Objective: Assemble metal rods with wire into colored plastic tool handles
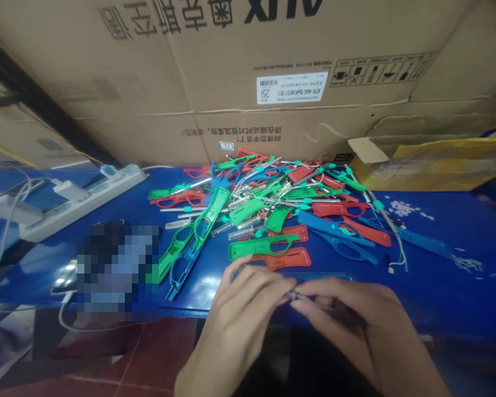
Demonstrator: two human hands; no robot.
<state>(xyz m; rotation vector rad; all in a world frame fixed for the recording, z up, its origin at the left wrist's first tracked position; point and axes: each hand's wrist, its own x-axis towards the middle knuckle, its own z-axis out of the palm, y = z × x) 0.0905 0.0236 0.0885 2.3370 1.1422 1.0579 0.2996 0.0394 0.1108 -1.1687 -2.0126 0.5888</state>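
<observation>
My left hand (240, 311) and my right hand (355, 320) meet at the near edge of the blue table (438, 248). Both pinch a small thin metal piece (294, 296) between their fingertips; I cannot make out what it is. Just beyond the hands lies a pile of green, red and blue plastic handle pieces (273, 209) mixed with thin metal parts. A green handle (260, 246) and a red handle (287, 258) lie nearest to my fingers.
A large cardboard box (248, 77) stands behind the pile. A white power strip (82, 196) with plugs and cables lies at the left. A blurred-out object (116, 270) sits near the left front. An open box with yellow lining (438, 160) stands at the right.
</observation>
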